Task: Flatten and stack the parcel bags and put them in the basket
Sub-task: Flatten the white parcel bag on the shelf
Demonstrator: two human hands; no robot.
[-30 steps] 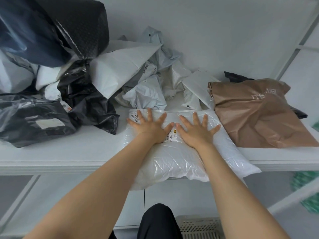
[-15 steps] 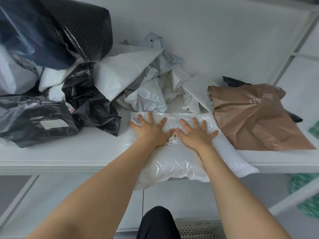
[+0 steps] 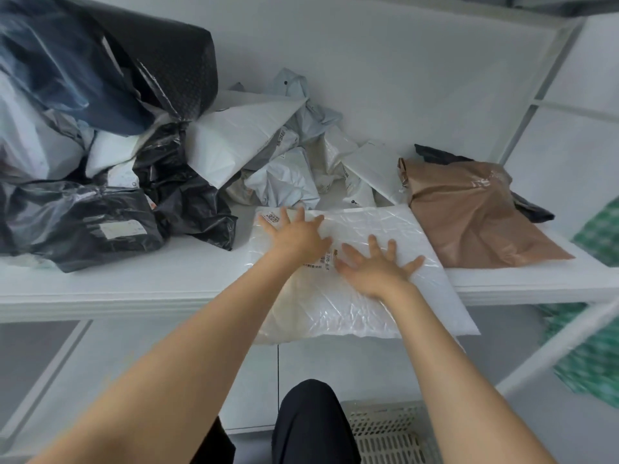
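A white parcel bag point(image 3: 365, 296) lies flat on the white table point(image 3: 134, 279), its near end hanging over the front edge. My left hand point(image 3: 294, 234) presses on its far left part with fingers spread. My right hand point(image 3: 375, 264) presses flat on its middle, nearer to me, fingers spread too. A flattened brown parcel bag point(image 3: 475, 216) lies to the right, on top of a black one. A heap of crumpled white and grey bags point(image 3: 288, 162) sits behind. The pale slatted basket point(image 3: 388, 433) stands on the floor below, partly hidden by my leg.
Black and dark blue bags point(image 3: 100, 162) are piled high at the left of the table. A white wall stands behind. A white frame bar point(image 3: 556, 346) and green checked cloth point(image 3: 596, 346) are at the right.
My hands slid apart on the white bag: the left one moved away from me, the right one drew back toward me and to the right. The view shifted slightly.
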